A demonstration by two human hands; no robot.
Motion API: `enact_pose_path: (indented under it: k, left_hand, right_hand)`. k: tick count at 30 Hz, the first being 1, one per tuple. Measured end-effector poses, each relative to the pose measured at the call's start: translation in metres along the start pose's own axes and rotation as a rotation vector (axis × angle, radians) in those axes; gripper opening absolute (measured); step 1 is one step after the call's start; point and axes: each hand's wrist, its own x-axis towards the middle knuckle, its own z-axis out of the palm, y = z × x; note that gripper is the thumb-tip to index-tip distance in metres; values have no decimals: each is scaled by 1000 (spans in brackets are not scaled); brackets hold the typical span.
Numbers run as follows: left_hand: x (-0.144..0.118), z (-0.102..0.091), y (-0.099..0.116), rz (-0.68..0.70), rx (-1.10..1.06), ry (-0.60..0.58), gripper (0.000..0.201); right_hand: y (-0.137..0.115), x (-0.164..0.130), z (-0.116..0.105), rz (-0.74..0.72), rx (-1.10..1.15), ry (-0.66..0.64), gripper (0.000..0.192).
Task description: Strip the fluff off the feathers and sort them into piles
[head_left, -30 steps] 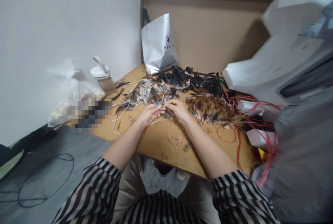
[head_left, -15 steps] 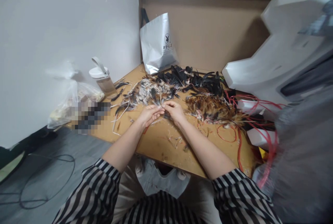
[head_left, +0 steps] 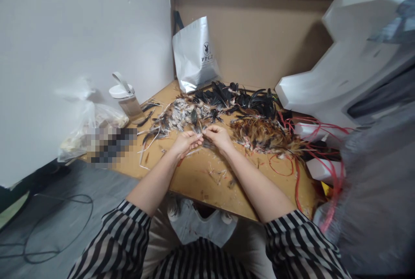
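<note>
Wooden board [head_left: 197,179] by white wall [head_left: 81,33], feather-strewn; both hands pinching feather [head_left: 198,127] together.

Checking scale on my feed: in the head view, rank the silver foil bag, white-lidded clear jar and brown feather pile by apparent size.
1. Silver foil bag, though farthest away.
2. Brown feather pile; close in spread, so unsure.
3. White-lidded clear jar, clearly smallest.

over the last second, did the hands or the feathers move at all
Barely. The left hand and right hand stay together at the table's middle, pinching a dark feather between their fingertips; only the fingers shifted slightly. The feather piles, silver bag, white-lidded jar and red cords lie as before. The small overall shift comes from the camera.
</note>
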Motion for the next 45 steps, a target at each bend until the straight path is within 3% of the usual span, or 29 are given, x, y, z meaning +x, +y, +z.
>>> enact_pose_path:
  k: [6,10,15,19,24,28,31,34,40,45]
  left_hand:
    - [-1,3,1,-9,22,16,21]
    - [0,1,2,14,63,28,21]
    - [2,-3,2,64,18,80,21]
    - [3,-4,1,65,-16,92,20]
    - [3,-3,2,52,-12,96,21]
    - [2,-3,2,49,-13,82,21]
    - [2,-3,2,47,-11,85,20]
    - [3,-3,1,46,-13,103,20]
    - [3,-3,1,47,-34,100,19]
    - [3,-3,1,40,-51,89,18]
  right_hand:
    - [0,-1,5,-7,2,20,22]
    - [-3,1,-2,2,-80,-48,22]
    - [0,13,-37,-120,-497,-43,24]
    - [2,16,-56,-111,-913,-76,23]
    - [-5,7,-46,-102,-1221,-128,17]
    - [-4,4,-33,-106,-1321,-60,16]
    - [1,6,-33,-110,-1239,-19,8]
    - [4,9,-39,-95,-973,-18,7]
    - [0,12,-44,180,-386,-49,9]
    - [-6,11,-43,304,-68,-97,9]
